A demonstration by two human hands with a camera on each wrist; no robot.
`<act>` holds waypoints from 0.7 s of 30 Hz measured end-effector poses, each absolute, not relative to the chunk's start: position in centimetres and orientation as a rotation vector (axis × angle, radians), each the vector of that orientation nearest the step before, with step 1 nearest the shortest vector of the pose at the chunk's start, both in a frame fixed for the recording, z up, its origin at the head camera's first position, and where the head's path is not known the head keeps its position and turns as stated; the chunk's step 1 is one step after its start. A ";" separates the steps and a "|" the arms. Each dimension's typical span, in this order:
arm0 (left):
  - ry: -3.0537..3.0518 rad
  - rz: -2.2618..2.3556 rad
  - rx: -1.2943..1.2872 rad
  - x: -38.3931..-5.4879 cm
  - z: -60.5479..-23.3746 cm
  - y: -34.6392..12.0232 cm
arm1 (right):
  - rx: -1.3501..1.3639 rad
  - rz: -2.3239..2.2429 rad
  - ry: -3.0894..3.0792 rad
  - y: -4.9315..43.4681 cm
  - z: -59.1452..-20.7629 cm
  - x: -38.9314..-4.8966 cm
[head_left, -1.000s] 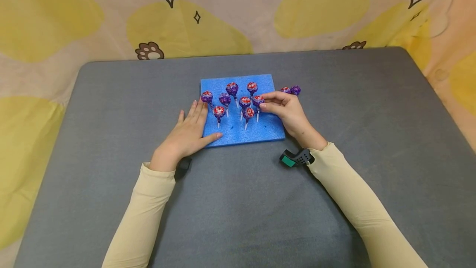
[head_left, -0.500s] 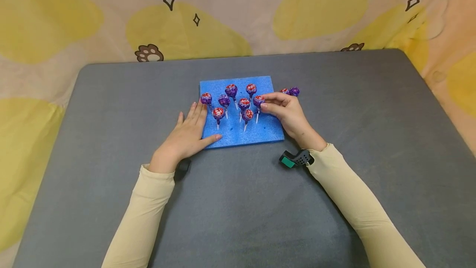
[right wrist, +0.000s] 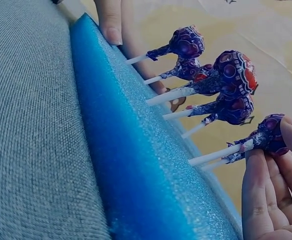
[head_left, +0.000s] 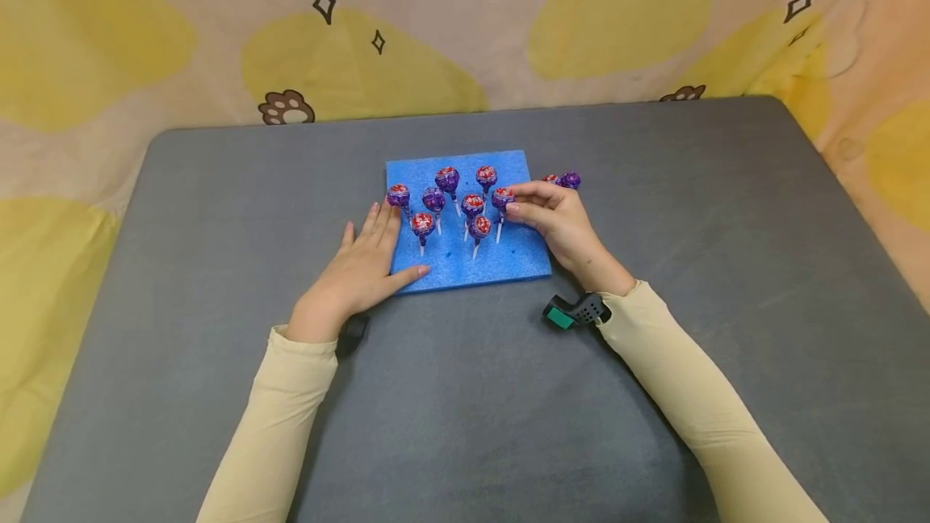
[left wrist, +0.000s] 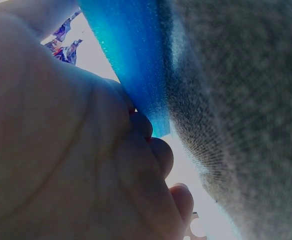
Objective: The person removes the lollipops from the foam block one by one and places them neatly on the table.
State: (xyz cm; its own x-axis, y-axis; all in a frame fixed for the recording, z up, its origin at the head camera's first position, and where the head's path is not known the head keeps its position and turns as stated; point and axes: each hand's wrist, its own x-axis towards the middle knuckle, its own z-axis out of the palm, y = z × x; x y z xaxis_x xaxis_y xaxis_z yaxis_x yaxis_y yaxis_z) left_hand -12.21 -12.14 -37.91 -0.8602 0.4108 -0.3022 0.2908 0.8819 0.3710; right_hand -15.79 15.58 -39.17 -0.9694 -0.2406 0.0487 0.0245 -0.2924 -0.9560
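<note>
Several purple-and-red wrapped lollipops stand by their white sticks in a blue foam board (head_left: 501, 265). My right hand (head_left: 570, 224) pinches the head of the lollipop (head_left: 503, 199) at the right of the group, between thumb and fingers. In the right wrist view that lollipop (right wrist: 271, 132) has its stick end at the foam surface. Flat and with fingers spread, my left hand (head_left: 359, 269) rests on the board's left edge, thumb on top. The left wrist view shows the left palm (left wrist: 61, 140) against the foam's side (left wrist: 136, 60).
Behind the right hand, more lollipops (head_left: 570, 180) lie on the grey table (head_left: 450, 410), partly hidden by it. Small dark holes dot the board's front part. A patterned yellow-and-cream cloth (head_left: 436, 23) hangs beyond the table's far edge.
The head view has shifted slightly, so everything sits a little lower and further left. Both hands keep the same places on the lollipop and the board.
</note>
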 end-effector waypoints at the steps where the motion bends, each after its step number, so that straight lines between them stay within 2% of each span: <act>1: 2.673 0.444 0.519 -12.2 -37.9 -12.2 | -0.270 -2.382 1.756 15.6 -39.1 -15.7; 21: 2.679 0.456 0.517 -12.0 -37.9 -12.2 | -0.219 -2.435 1.770 16.1 -38.4 -15.7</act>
State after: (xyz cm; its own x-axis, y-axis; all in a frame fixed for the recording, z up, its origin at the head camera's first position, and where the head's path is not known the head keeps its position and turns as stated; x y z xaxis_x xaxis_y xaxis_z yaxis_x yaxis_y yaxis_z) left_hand -12.01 -12.18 -37.93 -0.8629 0.4099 -0.2956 0.2889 0.8800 0.3770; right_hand -15.70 16.14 -38.37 -0.9819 -0.1841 0.0445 0.0144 -0.3072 -0.9515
